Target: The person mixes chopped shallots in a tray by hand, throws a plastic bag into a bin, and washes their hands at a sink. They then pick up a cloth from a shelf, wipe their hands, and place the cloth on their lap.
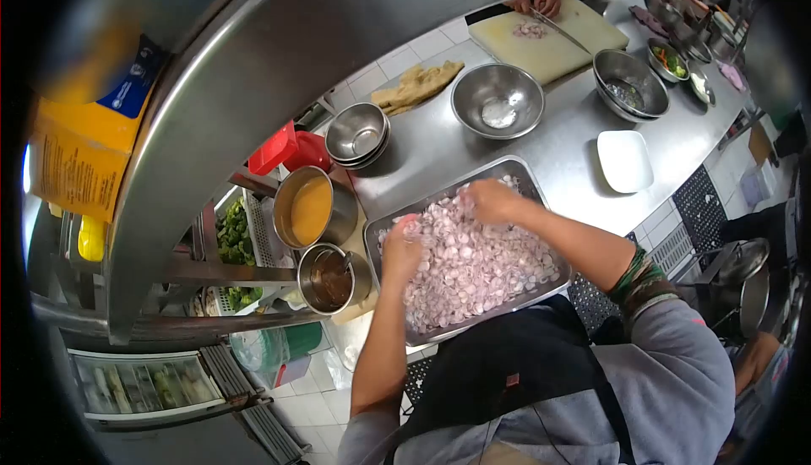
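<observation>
Under the left hand [401,255] and right hand [492,201], pinkish slices [473,275] are filling 1 tray [452,335]. Both hands are half-curling; I can't tell what they're gripping. They're seemingly sifting, any deeper reach calling for a loose touch.

- You can pass over the steel counter [568,140] between the mixing bowl [498,102] and the white dish [625,162].
- Left of the tray [439,194], two steel pots [340,216] obstruct you.

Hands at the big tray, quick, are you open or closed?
Left hand: by the sliced pieces, open or closed can't be told.
Right hand: fingers curled down, grip hidden.
</observation>
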`<move>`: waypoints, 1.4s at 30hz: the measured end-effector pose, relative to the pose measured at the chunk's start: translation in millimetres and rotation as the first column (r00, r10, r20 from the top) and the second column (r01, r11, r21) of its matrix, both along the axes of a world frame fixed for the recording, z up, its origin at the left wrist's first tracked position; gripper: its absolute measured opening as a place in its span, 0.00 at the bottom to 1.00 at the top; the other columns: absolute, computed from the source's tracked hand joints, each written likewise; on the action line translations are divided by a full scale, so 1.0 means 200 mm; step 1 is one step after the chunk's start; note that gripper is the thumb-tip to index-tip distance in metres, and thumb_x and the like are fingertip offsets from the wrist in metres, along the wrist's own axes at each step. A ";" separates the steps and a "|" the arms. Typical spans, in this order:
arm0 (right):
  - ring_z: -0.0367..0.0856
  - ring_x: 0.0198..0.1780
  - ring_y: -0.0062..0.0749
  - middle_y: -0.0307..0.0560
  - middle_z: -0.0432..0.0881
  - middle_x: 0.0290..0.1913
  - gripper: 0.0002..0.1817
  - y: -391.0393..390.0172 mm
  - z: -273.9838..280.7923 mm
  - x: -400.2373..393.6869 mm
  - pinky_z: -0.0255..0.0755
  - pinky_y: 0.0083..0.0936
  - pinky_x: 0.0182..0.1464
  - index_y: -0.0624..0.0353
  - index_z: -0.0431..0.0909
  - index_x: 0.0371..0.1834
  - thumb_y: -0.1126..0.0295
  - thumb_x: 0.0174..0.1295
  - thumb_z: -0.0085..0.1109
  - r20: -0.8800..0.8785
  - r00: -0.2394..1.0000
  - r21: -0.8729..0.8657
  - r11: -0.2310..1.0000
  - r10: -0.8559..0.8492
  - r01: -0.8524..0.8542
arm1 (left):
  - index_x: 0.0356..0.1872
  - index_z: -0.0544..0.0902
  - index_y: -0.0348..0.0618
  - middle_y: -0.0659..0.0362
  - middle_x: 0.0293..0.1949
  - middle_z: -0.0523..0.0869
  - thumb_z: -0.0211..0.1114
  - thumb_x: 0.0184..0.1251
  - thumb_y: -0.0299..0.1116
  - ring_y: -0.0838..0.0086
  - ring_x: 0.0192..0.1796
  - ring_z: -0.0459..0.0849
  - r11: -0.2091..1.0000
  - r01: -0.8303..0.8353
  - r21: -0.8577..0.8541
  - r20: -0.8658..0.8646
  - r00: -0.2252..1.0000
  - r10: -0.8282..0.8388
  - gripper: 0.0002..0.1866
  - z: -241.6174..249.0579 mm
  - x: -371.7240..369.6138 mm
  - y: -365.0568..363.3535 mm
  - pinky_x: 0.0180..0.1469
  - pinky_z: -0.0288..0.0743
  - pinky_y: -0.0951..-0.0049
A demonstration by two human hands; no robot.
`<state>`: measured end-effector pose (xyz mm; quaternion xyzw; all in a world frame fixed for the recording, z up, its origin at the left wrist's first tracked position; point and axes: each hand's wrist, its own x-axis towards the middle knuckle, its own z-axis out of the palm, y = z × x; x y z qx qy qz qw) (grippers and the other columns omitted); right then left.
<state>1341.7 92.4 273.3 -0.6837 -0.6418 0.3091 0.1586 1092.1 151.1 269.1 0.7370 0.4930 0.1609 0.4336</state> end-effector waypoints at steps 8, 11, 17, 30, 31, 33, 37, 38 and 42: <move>0.76 0.59 0.51 0.66 0.78 0.56 0.38 -0.12 -0.11 -0.11 0.64 0.48 0.65 0.67 0.67 0.65 0.53 0.55 0.58 0.250 0.960 0.005 0.991 0.127 -0.132 | 0.63 0.74 0.36 0.33 0.61 0.72 0.62 0.59 0.62 0.42 0.71 0.62 0.995 0.024 0.101 -0.302 0.953 0.007 0.41 -0.21 -0.01 0.00 0.71 0.57 0.55; 0.76 0.60 0.52 0.69 0.76 0.58 0.42 -0.05 -0.31 -0.26 0.67 0.41 0.64 0.67 0.64 0.67 0.54 0.51 0.62 -0.013 0.999 0.142 0.989 -0.049 0.050 | 0.62 0.76 0.38 0.32 0.60 0.74 0.61 0.59 0.63 0.43 0.69 0.66 0.994 -0.090 0.065 -0.118 0.988 0.097 0.40 -0.22 0.13 -0.05 0.69 0.61 0.56; 0.78 0.56 0.55 0.68 0.79 0.53 0.30 -0.04 -0.27 -0.31 0.72 0.37 0.57 0.67 0.72 0.59 0.68 0.50 0.59 -0.276 0.948 0.082 0.979 -0.159 0.189 | 0.52 0.80 0.34 0.37 0.53 0.80 0.62 0.62 0.44 0.47 0.56 0.79 0.990 0.136 0.045 0.061 0.988 -0.139 0.24 -0.15 0.10 -0.01 0.60 0.71 0.58; 0.83 0.45 0.55 0.58 0.85 0.42 0.22 0.07 -0.18 -0.21 0.75 0.43 0.52 0.56 0.82 0.51 0.59 0.56 0.52 0.348 0.882 -0.104 0.948 0.319 -0.302 | 0.59 0.78 0.39 0.40 0.56 0.78 0.60 0.61 0.44 0.47 0.61 0.74 0.885 0.412 0.217 -0.235 0.902 -0.362 0.27 -0.09 0.00 0.08 0.65 0.67 0.57; 0.83 0.44 0.56 0.58 0.85 0.42 0.23 0.03 -0.13 -0.21 0.75 0.43 0.52 0.57 0.82 0.51 0.57 0.58 0.51 0.465 0.775 -0.188 0.903 0.429 -0.387 | 0.59 0.78 0.39 0.41 0.57 0.78 0.60 0.62 0.49 0.47 0.62 0.73 0.883 0.415 0.219 -0.364 0.875 -0.321 0.29 -0.08 -0.04 0.03 0.65 0.66 0.56; 0.80 0.53 0.57 0.62 0.82 0.50 0.31 -0.13 -0.05 -0.12 0.72 0.42 0.58 0.55 0.76 0.60 0.46 0.61 0.50 0.289 0.891 -0.287 0.919 0.350 -0.268 | 0.61 0.76 0.38 0.40 0.65 0.71 0.59 0.62 0.62 0.50 0.68 0.68 0.942 0.325 0.080 -0.400 0.876 -0.268 0.38 -0.14 -0.12 0.03 0.68 0.62 0.58; 0.73 0.62 0.56 0.67 0.76 0.59 0.45 -0.30 0.13 -0.19 0.64 0.42 0.65 0.51 0.65 0.70 0.37 0.52 0.60 -0.026 0.992 -0.209 0.969 0.126 -0.129 | 0.61 0.74 0.34 0.42 0.58 0.78 0.67 0.58 0.59 0.58 0.61 0.76 0.947 0.071 -0.313 -0.024 0.996 -0.082 0.40 -0.01 -0.06 -0.12 0.62 0.69 0.65; 0.73 0.62 0.56 0.67 0.76 0.59 0.45 -0.30 -0.03 -0.22 0.65 0.42 0.65 0.51 0.65 0.70 0.39 0.50 0.61 -0.096 0.995 -0.165 0.986 0.021 -0.037 | 0.64 0.70 0.31 0.43 0.59 0.78 0.69 0.58 0.57 0.59 0.62 0.75 0.916 0.052 -0.397 0.096 0.995 -0.015 0.43 -0.07 -0.01 -0.15 0.63 0.68 0.66; 0.77 0.58 0.55 0.69 0.79 0.53 0.35 -0.24 -0.23 -0.26 0.69 0.40 0.60 0.60 0.73 0.60 0.54 0.48 0.65 -0.329 0.933 -0.003 0.988 -0.145 0.152 | 0.62 0.71 0.29 0.49 0.54 0.82 0.74 0.56 0.46 0.65 0.57 0.79 0.862 0.125 -0.491 0.326 0.944 0.048 0.39 0.00 0.06 -0.18 0.59 0.71 0.68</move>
